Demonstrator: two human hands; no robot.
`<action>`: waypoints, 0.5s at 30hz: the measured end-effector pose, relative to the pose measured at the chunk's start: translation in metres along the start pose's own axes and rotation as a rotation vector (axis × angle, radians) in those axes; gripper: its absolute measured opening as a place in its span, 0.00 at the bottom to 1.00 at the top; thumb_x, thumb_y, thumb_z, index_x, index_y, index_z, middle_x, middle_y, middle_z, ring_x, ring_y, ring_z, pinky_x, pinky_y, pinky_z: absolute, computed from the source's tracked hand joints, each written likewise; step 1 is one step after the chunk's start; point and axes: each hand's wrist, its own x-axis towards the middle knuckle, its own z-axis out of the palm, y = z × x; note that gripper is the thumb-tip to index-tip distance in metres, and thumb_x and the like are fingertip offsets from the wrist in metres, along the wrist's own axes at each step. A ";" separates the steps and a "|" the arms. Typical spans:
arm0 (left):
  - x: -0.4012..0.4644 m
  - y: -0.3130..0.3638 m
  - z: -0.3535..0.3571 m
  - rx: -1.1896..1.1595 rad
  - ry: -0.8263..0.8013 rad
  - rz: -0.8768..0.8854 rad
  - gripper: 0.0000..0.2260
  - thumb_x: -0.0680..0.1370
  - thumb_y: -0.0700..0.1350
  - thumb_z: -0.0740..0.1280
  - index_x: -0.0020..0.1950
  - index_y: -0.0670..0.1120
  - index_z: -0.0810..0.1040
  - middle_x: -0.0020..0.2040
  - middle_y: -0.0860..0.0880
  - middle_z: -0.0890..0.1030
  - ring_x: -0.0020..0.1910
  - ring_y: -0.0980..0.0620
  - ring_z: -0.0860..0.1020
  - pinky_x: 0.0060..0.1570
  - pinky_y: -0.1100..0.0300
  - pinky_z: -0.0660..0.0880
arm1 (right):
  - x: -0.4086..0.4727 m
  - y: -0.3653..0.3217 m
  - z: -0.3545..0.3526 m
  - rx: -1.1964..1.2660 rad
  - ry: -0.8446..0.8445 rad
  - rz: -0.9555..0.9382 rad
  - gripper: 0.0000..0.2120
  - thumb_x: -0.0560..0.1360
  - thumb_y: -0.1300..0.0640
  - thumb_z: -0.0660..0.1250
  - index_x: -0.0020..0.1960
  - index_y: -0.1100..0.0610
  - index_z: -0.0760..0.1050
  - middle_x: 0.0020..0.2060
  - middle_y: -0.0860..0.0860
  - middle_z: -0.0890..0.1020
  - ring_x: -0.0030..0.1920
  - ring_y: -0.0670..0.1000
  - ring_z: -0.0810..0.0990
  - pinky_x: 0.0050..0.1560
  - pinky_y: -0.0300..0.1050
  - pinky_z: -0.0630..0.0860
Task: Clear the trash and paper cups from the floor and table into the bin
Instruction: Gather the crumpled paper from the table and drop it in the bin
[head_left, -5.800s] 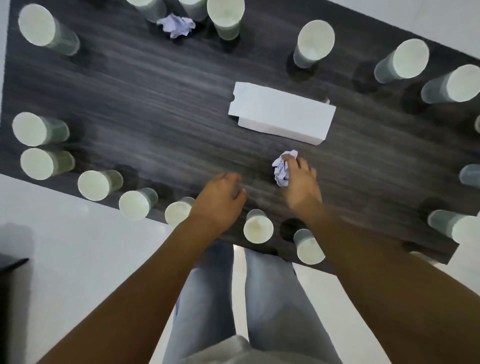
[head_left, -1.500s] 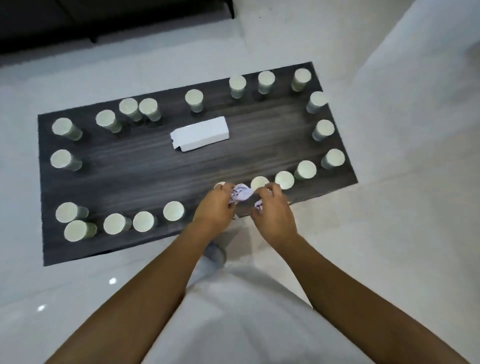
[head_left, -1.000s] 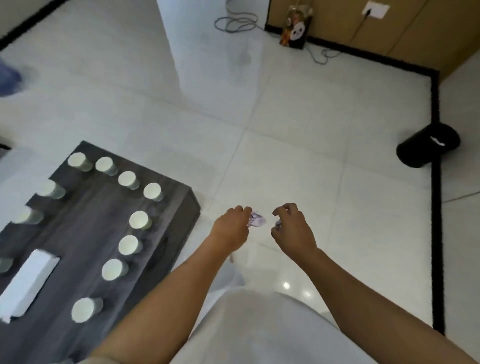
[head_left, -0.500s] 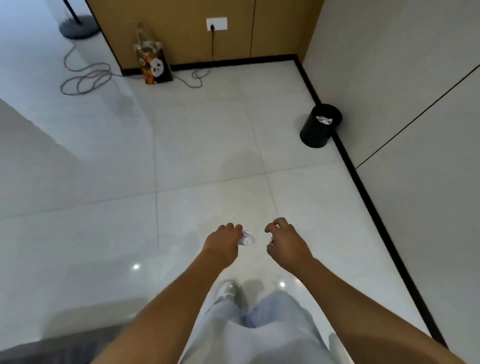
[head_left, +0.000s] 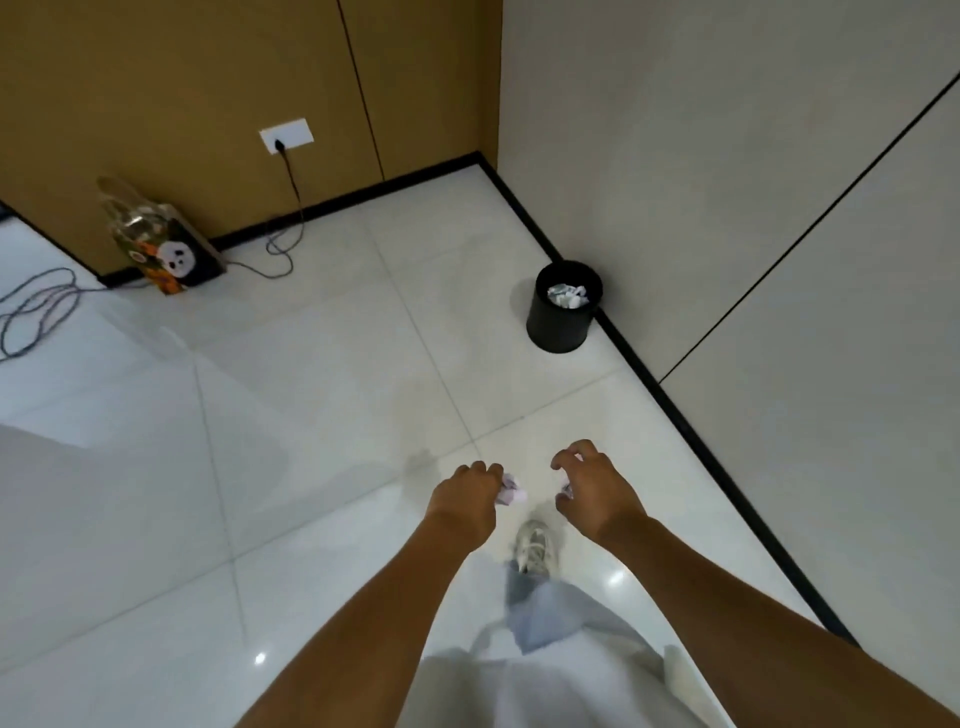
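One white tiled floor (head_left: 311, 395) spreads below, with one black bin (head_left: 563, 325) by the wall, crumpled paper already inside. One panda gift bag (head_left: 171, 260) leans against the wooden panel. Two hands: the left hand (head_left: 462, 501) grips one paper wad (head_left: 510, 491); the right hand (head_left: 597, 488) curls around a smaller scrap (head_left: 565, 487).

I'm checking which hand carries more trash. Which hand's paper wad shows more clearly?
The left hand: its crumpled paper sticks out plainly past the fingers. The right hand shows only a small white scrap under its curled fingers.
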 end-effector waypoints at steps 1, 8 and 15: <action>0.024 0.007 -0.014 0.003 0.001 0.008 0.19 0.76 0.37 0.61 0.67 0.47 0.67 0.62 0.46 0.73 0.61 0.47 0.72 0.53 0.55 0.73 | 0.023 0.007 -0.016 0.009 0.002 0.006 0.18 0.76 0.60 0.65 0.65 0.53 0.70 0.67 0.49 0.66 0.60 0.50 0.72 0.56 0.46 0.77; 0.166 0.037 -0.098 -0.026 0.042 0.042 0.19 0.77 0.38 0.64 0.68 0.48 0.68 0.61 0.46 0.75 0.60 0.47 0.74 0.58 0.56 0.74 | 0.155 0.042 -0.102 0.040 0.034 0.053 0.18 0.75 0.60 0.68 0.64 0.57 0.72 0.65 0.53 0.70 0.57 0.53 0.77 0.55 0.47 0.79; 0.317 0.017 -0.173 0.037 -0.002 0.085 0.19 0.77 0.41 0.65 0.67 0.48 0.68 0.62 0.46 0.74 0.60 0.46 0.74 0.58 0.56 0.71 | 0.295 0.063 -0.159 0.033 0.015 0.105 0.18 0.75 0.58 0.67 0.64 0.54 0.71 0.65 0.51 0.68 0.59 0.52 0.75 0.56 0.47 0.78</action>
